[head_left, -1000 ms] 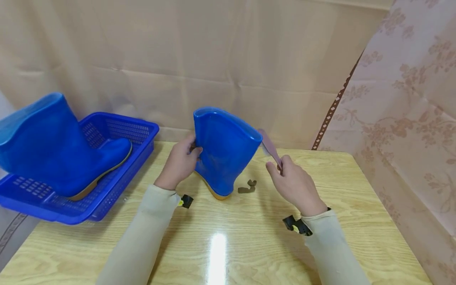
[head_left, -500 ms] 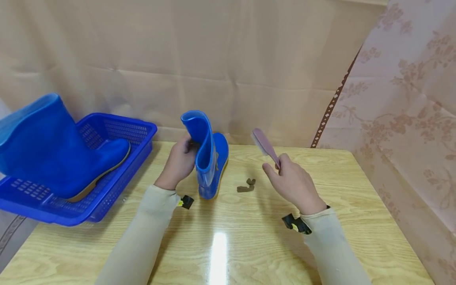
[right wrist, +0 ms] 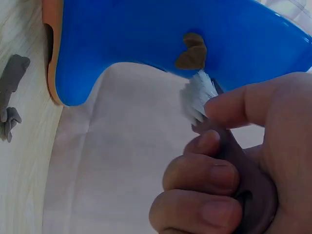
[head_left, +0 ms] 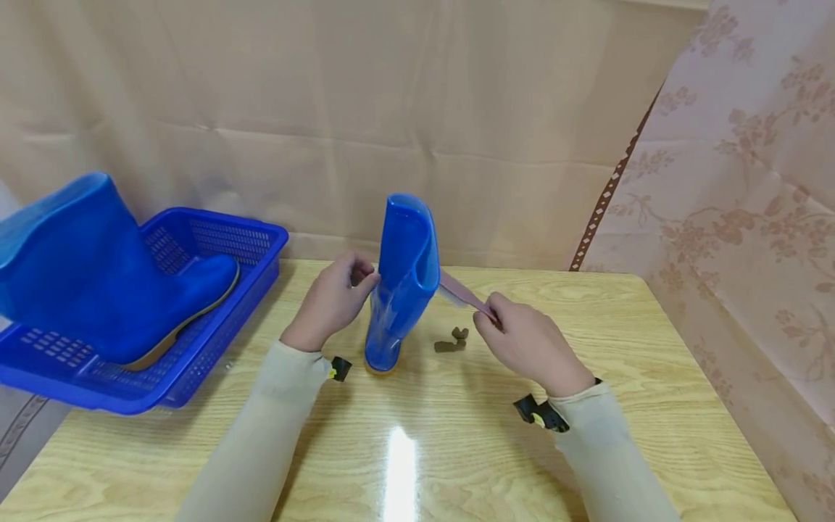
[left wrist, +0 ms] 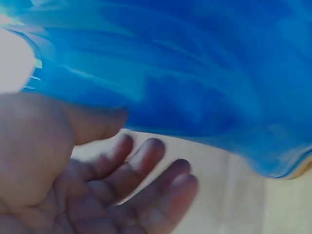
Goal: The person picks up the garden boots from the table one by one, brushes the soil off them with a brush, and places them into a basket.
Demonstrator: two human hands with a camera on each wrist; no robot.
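A blue rubber boot [head_left: 399, 297] with an orange sole stands on the table, its open top facing up. My left hand [head_left: 334, 301] is at its left side; in the left wrist view the thumb touches the boot while the other fingers, loosely bent, are apart from it. My right hand [head_left: 531, 341] grips a mauve brush [head_left: 460, 292] by the handle, the brush end partly hidden behind the boot shaft. In the right wrist view its white bristles [right wrist: 196, 96] are right at a brown lump [right wrist: 193, 52] stuck on the boot.
On the left, a blue plastic basket [head_left: 225, 330] bears a second blue boot [head_left: 85, 283]. Brown pieces [head_left: 450, 342] lie on the wooden table [head_left: 470, 449] between the boot and my right hand. Beige cloth [head_left: 313, 109] hangs behind the table, flowered cloth [head_left: 750, 217] at the right.
The boot has turned, from showing its broad side to showing its narrow edge. My left fingers have loosened from it. The brush moved away, then left again to the boot.
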